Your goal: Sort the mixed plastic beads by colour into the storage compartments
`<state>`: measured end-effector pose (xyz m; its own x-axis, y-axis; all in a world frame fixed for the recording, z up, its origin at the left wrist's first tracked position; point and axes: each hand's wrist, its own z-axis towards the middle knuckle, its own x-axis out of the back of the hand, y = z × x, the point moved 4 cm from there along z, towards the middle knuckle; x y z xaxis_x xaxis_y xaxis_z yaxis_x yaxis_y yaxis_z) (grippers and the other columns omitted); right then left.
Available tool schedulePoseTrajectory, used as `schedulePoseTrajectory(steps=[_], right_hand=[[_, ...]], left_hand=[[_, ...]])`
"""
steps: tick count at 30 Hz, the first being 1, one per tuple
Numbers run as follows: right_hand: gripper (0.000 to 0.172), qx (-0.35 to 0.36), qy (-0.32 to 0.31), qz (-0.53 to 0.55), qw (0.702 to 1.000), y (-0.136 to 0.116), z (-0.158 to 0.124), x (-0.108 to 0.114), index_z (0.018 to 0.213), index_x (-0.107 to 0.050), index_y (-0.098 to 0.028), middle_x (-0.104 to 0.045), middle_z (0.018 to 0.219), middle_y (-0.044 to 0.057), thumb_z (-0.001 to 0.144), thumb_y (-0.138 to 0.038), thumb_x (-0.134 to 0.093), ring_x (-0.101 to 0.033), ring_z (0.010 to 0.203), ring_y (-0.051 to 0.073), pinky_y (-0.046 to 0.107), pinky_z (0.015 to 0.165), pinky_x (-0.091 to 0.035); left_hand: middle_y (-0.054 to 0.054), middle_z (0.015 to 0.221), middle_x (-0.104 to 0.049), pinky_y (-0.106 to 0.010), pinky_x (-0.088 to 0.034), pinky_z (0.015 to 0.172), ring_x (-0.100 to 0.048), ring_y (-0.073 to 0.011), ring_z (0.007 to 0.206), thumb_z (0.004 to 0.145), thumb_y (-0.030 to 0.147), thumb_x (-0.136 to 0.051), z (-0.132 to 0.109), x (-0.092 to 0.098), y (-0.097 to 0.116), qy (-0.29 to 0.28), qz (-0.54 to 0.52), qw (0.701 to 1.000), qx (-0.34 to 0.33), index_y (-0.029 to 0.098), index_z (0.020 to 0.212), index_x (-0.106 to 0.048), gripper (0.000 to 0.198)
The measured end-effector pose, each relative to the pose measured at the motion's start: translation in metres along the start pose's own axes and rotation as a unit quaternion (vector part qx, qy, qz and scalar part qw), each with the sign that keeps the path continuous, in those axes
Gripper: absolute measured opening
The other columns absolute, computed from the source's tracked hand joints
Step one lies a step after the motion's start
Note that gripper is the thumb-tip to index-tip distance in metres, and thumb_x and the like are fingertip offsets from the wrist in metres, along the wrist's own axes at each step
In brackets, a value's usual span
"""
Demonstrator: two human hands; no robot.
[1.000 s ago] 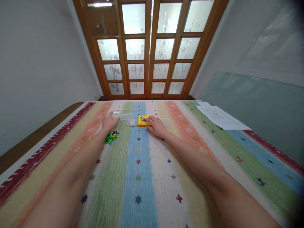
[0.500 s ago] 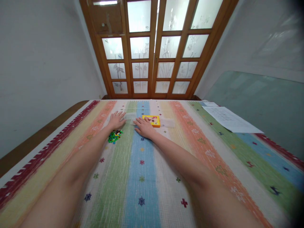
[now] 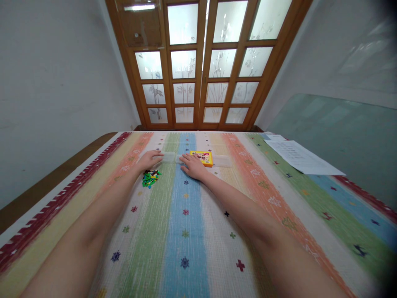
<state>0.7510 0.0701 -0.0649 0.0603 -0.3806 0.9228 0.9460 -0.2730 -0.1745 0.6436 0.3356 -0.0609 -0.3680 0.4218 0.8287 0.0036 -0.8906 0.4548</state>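
Counted: two hands, well apart from each other, with both forearms cut off along the lower edge. At the left hand (image 3: 149, 160): one short clear container (image 3: 169, 156), near end meeting the fingers; too small to confirm gripped or merely touched. Under the right hand (image 3: 194, 167): left end of one long clear tray (image 3: 225, 161), fingers stretched over it; clamping impossible to make out. Just right of those fingers: one yellow box (image 3: 203, 159), left part partly covered, tray showing to either side. In the tray or on top of it: not determinable. Just nearer than the left hand, on the striped surface (image 3: 155, 248): one pile of small pieces (image 3: 151, 179), mostly green; overlapping, hence not countable. At far right: two paper sheets (image 3: 302, 158), one large, one small; print illegible. Beyond: wooden doors (image 3: 200, 82), with fifteen glazed panes in view, rightmost top pane cut off.
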Motion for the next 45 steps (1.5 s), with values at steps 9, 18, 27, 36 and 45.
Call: schedulePoseTrajectory(steps=[9,18,27,36,45], right_hand=[[0.045,-0.033,0.056,-0.001,0.998,0.024,-0.023,0.025,0.146,-0.057,-0.022,-0.052,0.155,0.013,0.105,-0.038,-0.052,-0.044,0.145,0.027,0.05,0.122,-0.028],[0.055,-0.195,0.038,-0.116,0.973,0.086,-0.101,0.065,0.15,-0.052,-0.017,-0.049,0.155,0.02,0.103,-0.045,-0.048,-0.047,0.14,0.036,0.051,0.114,-0.037],[0.056,-0.207,0.001,-0.117,0.971,0.094,-0.099,0.048,0.155,-0.046,-0.023,-0.041,0.163,0.017,0.105,-0.047,-0.042,-0.035,0.149,0.035,0.058,0.119,-0.027],[0.054,-0.174,0.045,-0.09,0.98,0.099,-0.094,0.045,0.149,-0.053,-0.019,-0.046,0.158,0.018,0.101,-0.044,-0.052,-0.042,0.143,0.037,0.055,0.118,-0.028],[0.054,-0.172,0.076,-0.074,0.979,0.102,-0.098,0.047,0.148,-0.054,-0.014,-0.048,0.156,0.018,0.102,-0.041,-0.049,-0.045,0.141,0.032,0.047,0.119,-0.031]], left_hand=[[-0.007,0.146,-0.062,-0.044,-0.039,0.122,-0.057,-0.0252,0.135,0.09,0.036,-0.053,-0.002,-0.001,0.023,0.098,-0.031,0.993,0.052,0.02,0.129,-0.07,0.045],[-0.005,0.146,-0.063,-0.045,-0.034,0.126,-0.048,-0.0272,0.144,0.084,0.031,-0.054,-0.039,0.022,-0.035,0.043,0.041,0.992,0.111,0.022,0.13,-0.07,0.049],[-0.006,0.159,-0.05,-0.047,-0.034,0.126,-0.046,-0.0294,0.147,0.089,0.031,-0.051,-0.04,0.012,-0.032,0.095,0.044,0.982,0.154,0.023,0.14,-0.065,0.054],[-0.008,0.138,-0.066,-0.045,-0.039,0.121,-0.057,-0.0275,0.134,0.097,0.052,-0.047,-0.092,0.016,0.016,0.075,0.055,0.989,0.116,0.023,0.131,-0.068,0.05],[-0.012,0.159,-0.048,-0.046,-0.03,0.127,-0.042,-0.03,0.149,0.097,0.061,-0.046,-0.097,-0.008,0.048,-0.039,0.061,0.997,0.037,0.02,0.15,-0.055,0.067]])
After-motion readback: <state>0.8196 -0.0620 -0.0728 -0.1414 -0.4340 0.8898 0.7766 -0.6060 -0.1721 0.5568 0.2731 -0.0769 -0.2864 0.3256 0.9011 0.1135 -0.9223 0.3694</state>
